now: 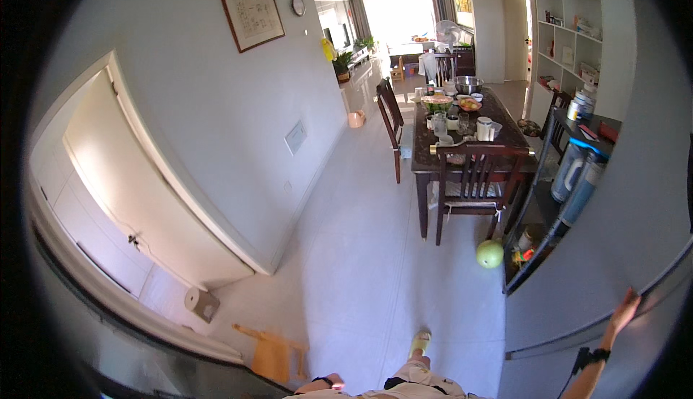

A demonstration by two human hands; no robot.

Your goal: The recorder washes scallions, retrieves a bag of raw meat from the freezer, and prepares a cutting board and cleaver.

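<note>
My right hand, with a dark band at the wrist, reaches out at the lower right. Its fingers are at the dark edge of a large grey refrigerator-like panel; whether they grip it cannot be told. My left hand hangs low beside my body, near the bottom edge of the picture, its fingers partly hidden. A small wooden stool lies to the left of that hand. One foot in a yellow-green slipper is on the pale floor.
A dark dining table bearing dishes and jars stands ahead, with wooden chairs around it. A green round melon lies beside a black shelf rack. On the left are an open door and a grey bin-like stool.
</note>
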